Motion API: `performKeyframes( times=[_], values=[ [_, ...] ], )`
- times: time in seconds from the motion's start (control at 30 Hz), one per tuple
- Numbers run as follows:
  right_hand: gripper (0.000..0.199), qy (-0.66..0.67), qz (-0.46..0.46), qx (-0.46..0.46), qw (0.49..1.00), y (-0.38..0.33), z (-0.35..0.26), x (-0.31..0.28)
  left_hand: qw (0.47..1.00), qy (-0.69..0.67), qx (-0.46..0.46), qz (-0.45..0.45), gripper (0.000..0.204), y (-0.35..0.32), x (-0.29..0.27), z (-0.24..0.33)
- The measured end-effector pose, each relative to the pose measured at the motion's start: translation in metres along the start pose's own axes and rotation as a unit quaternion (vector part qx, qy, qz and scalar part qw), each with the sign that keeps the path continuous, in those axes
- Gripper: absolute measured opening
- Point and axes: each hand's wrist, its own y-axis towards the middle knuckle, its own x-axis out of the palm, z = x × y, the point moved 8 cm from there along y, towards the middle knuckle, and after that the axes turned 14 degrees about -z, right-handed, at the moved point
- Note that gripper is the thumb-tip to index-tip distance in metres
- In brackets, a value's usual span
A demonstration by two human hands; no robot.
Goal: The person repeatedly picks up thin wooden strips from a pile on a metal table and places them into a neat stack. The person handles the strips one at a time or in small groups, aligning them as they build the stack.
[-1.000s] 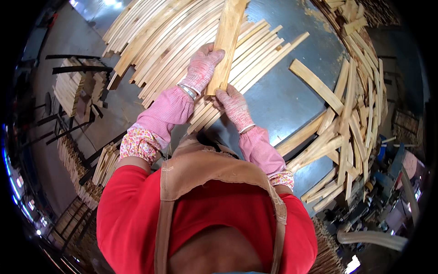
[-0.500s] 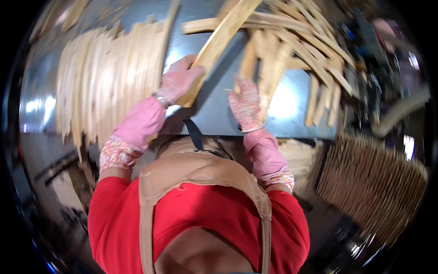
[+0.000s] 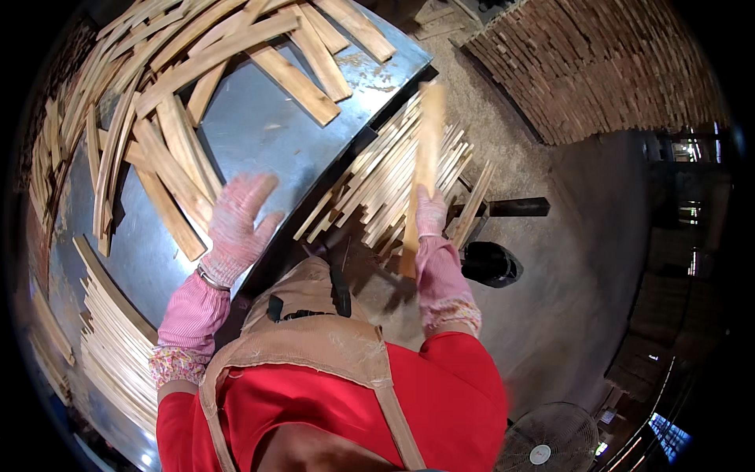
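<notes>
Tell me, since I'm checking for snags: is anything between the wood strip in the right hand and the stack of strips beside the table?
Nothing visible. The right hand holds the wood strip directly above the stack, with only air between them.

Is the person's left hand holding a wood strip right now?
No, the left hand is open with fingers spread above the metal table, while the right hand grips the wood strip.
</notes>
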Motion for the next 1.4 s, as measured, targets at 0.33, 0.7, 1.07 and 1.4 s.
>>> performKeyframes(
  times=[0.33, 0.7, 1.07, 1.4],
  values=[
    [0.062, -0.814, 0.133, -0.181, 0.535, 0.112, -0.008, 0.04, 0.958, -0.062, -0.215, -0.18, 0.044, -0.082, 0.113, -0.043],
    [0.05, -0.971, -0.17, -0.07, 0.151, 0.017, 0.162, 0.1, 0.852, -0.12, -0.51, 0.012, 0.044, -0.309, 0.09, -0.098],
    [0.052, -0.759, -0.545, 0.221, -0.279, -0.269, 0.635, 0.128, 0.674, 0.051, -0.699, 0.234, 0.087, -0.597, 0.016, -0.184],
    [0.052, -0.676, -0.609, -0.318, -0.267, -0.351, 1.052, 0.22, 0.703, -0.015, -0.702, 0.109, 0.091, -0.641, 0.034, -0.246]
  ],
)
